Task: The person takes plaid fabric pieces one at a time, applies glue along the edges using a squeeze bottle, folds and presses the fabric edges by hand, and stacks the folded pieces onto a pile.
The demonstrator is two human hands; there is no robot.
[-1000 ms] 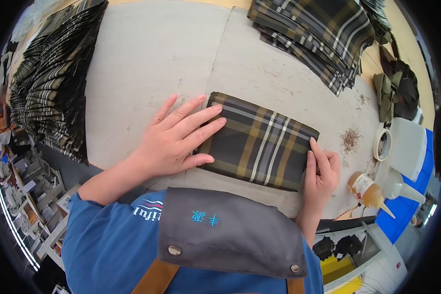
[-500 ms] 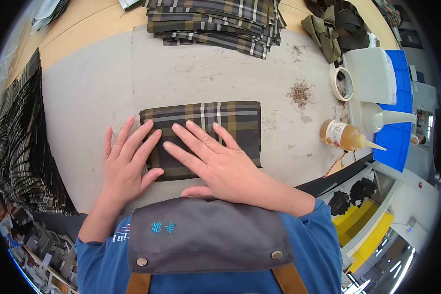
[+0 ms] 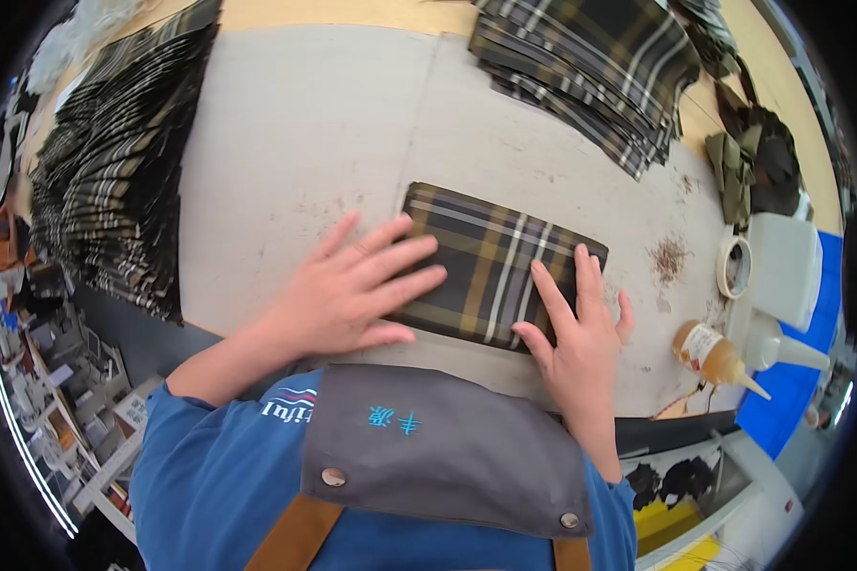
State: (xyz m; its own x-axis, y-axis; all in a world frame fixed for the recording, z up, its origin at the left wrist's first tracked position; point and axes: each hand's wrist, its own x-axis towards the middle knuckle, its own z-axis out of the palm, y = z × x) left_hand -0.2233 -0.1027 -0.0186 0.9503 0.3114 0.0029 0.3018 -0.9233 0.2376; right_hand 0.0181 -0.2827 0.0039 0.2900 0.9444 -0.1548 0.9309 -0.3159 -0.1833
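A folded plaid fabric piece (image 3: 486,257) in black, olive and white lies flat on the pale work surface (image 3: 305,124) before me. My left hand (image 3: 362,281) rests with spread fingers over its left end. At the right end my right hand (image 3: 581,324) touches the cloth, fingers apart, with the fingertips near the far right corner. Neither hand grips anything. Parts of the fabric's left and right ends are hidden beneath the fingers.
Pleated plaid cloth (image 3: 114,181) is heaped at the left. A plaid stack (image 3: 590,67) lies at the back right. Rightward are a tape roll (image 3: 734,266), a white container (image 3: 784,266), a glue bottle (image 3: 709,352) and a blue bin (image 3: 795,390). Brown scraps (image 3: 669,260) lie nearby.
The view has turned left, shifting everything rightward. My right hand has moved from the cloth's middle to its right end. My left hand reaches farther over the left end.
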